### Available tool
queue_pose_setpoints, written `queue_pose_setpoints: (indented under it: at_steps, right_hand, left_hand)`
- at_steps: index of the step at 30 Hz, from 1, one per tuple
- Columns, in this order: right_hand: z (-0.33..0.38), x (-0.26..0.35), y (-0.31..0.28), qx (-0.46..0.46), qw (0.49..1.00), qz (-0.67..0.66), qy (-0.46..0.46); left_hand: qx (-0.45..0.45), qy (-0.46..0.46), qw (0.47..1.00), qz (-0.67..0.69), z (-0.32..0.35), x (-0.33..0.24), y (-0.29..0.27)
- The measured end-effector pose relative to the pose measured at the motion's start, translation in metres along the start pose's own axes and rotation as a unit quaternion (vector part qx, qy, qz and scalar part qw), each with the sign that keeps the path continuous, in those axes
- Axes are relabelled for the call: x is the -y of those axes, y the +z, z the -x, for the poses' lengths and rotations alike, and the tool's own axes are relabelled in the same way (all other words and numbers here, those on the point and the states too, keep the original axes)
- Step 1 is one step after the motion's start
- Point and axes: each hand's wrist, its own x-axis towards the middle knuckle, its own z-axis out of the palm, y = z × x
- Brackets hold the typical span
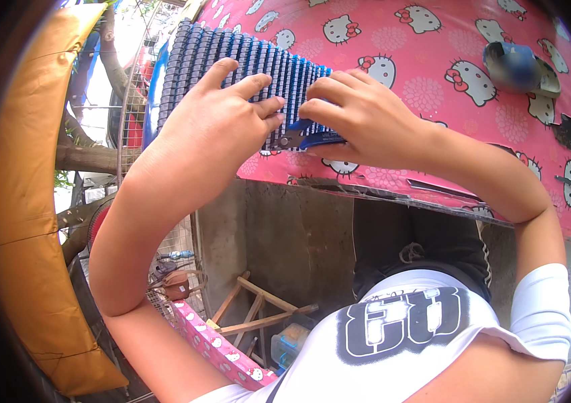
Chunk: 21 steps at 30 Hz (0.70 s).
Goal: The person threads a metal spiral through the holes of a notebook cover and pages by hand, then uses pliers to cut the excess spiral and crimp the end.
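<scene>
A ridged panel (191,60) of dark blue and grey segmented rows lies at the table's left end, with brighter blue along its far edge. My left hand (231,111) rests over it, fingers spread and bent, the fingertips touching the rows. In my right hand (359,111) is a pair of small cutting pliers (312,140) with blue handles. Their metal head is at the panel's near right part, beside my left fingertips. My left hand and forearm cover some of the panel, and the tips of the pliers' jaws are hard to make out.
A pink patterned cover (433,60), torn at its near edge, spreads over the table. A blue roll-like object (510,67) sits at the far right. Wire fencing and an orange tarp (23,201) are on the left. Below stand a wooden frame (258,312) and a clear container (289,344).
</scene>
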Motion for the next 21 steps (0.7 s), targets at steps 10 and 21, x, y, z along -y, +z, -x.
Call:
queue_pose_setpoints:
  at_steps: [10, 21]
  right_hand:
    - [0.010, 0.000, -0.004, 0.087, 0.981, -0.126, 0.117]
    - [-0.008, -0.007, -0.010, 0.226, 0.824, -0.358, 0.378]
  left_hand:
    - [0.016, 0.020, 0.999, 0.023, -0.009, -0.003, 0.013]
    - [-0.045, 0.016, 0.997, 0.067, -0.015, -0.007, 0.018]
